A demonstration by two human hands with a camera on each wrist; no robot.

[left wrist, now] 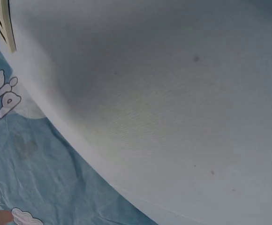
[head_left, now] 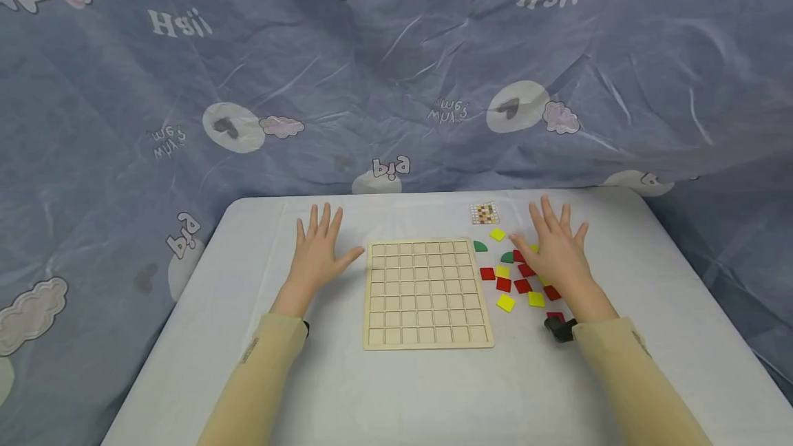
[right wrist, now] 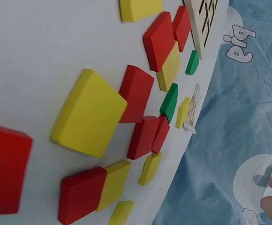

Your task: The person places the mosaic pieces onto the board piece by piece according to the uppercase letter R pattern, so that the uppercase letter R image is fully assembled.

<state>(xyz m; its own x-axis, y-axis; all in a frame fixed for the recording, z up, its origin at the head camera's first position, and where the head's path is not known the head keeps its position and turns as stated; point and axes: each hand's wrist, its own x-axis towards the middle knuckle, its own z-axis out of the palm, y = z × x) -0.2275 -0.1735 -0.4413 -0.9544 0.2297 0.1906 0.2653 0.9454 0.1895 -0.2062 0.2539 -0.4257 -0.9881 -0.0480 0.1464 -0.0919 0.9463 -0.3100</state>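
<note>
A white table (head_left: 434, 394) stands before a blue-grey cloth (head_left: 347, 74) printed with cartoon pigs, clouds and lettering. At the left, a person's left hand (head_left: 314, 253) reaches forward from a beige sleeve (head_left: 254, 377), palm down above the table. Its fingers are spread and the thumb points right, towards the left edge of a pale wooden board (head_left: 427, 294). The board lies flat near the middle of the table, its surface divided into a grid of shallow square cells.

Just beyond the board's far right corner lies a small printed card (head_left: 484, 213) with a coloured grid pattern. To the right of the board, flat pieces are scattered on the table: two green pieces (head_left: 480, 246) with a curved edge, and a number of square red tiles (head_left: 487, 274) and yellow tiles (head_left: 506, 303), some close together at different angles.

Farther right, the right hand (head_left: 559, 253) is held above the scattered pieces, partly covering them in the head view. Its fingers are also spread, the thumb pointing left. A black object (head_left: 560, 330) sits at that wrist, beside the beige cuff.
</note>
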